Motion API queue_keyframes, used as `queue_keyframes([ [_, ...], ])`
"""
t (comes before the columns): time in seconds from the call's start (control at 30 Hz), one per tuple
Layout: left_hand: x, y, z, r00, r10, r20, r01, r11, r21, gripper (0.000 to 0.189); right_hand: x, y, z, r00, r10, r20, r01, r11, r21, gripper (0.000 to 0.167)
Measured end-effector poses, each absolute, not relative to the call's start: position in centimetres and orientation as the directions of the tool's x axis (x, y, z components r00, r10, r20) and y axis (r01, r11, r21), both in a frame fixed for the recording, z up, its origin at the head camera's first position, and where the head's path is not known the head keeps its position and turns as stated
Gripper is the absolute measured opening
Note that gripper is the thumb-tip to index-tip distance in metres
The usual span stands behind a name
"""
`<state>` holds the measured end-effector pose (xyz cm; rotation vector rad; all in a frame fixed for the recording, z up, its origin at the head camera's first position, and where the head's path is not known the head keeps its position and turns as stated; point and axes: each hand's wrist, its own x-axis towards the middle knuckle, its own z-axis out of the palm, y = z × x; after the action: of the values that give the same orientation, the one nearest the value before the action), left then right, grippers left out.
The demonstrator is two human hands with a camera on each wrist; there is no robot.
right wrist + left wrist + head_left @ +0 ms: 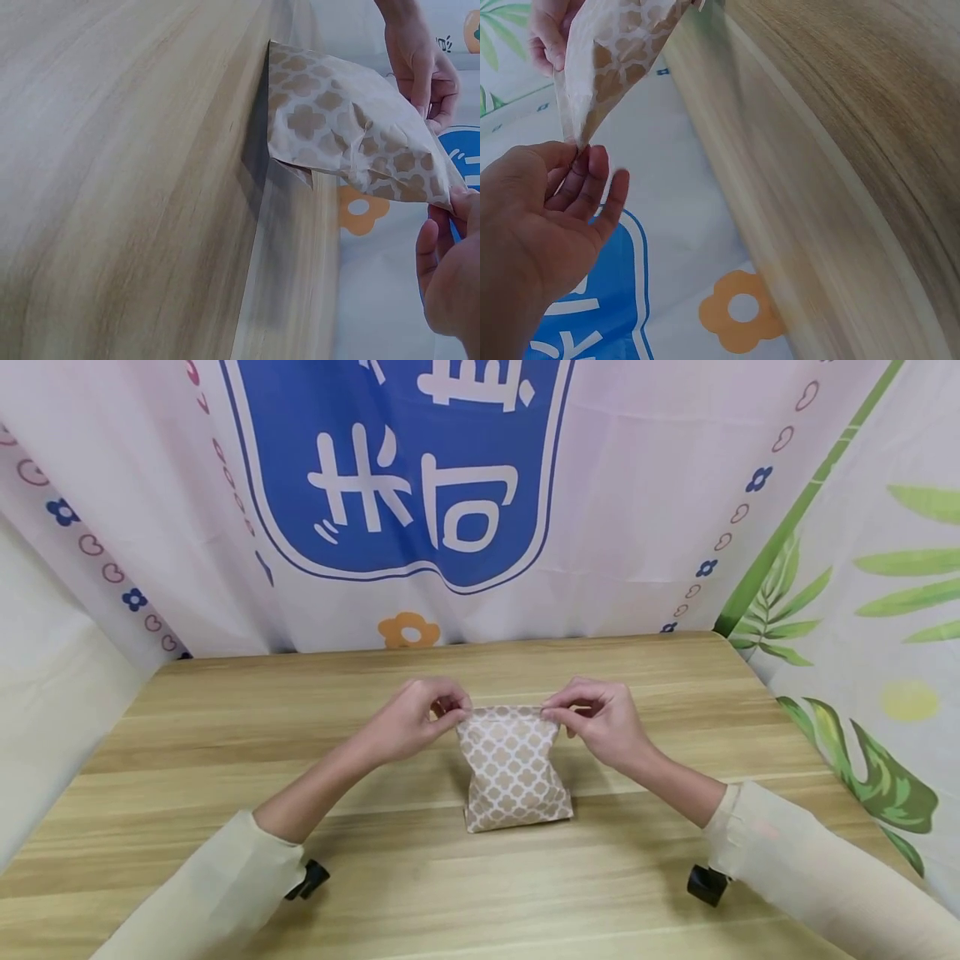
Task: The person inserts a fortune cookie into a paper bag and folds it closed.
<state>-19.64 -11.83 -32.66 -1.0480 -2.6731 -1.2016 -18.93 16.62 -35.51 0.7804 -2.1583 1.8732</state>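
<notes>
A tan paper bag point(516, 768) with a white lattice pattern stands on the wooden table, its top edge flattened and folded. At its top left corner my left hand point(420, 714) pinches the paper between thumb and fingers. The opposite top corner is pinched by my right hand point(600, 722). In the left wrist view the left hand point(551, 210) holds the bag's edge point(622, 56), with its outer fingers loosely extended. The right wrist view shows the right hand point(457, 262) gripping the other corner of the creased bag point(345, 124). What is inside the bag is hidden.
The wooden table point(225, 735) reaches back to a printed curtain point(630, 527) with a blue sign. Another curtain with green leaves point(892, 777) hangs at the right. Black wrist devices show under the left sleeve point(307, 880) and right sleeve point(707, 885).
</notes>
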Motion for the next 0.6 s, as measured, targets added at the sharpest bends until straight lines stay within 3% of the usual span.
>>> queue_keyframes([
  [0.37, -19.9, -12.1, -32.9, -0.78, 0.547, 0.303, 0.582, 0.458, 0.672, 0.004, -19.0, 16.3, -35.4, -0.854, -0.27, 0.445, -0.48, 0.074, -0.874, 0.006],
  [0.6, -20.1, -10.6, -32.1, -0.742, 0.592, 0.314, 0.629, 0.456, 0.629, 0.005, -19.0, 16.0, -35.3, -0.855, -0.268, 0.443, -0.477, 0.074, -0.876, 0.006],
])
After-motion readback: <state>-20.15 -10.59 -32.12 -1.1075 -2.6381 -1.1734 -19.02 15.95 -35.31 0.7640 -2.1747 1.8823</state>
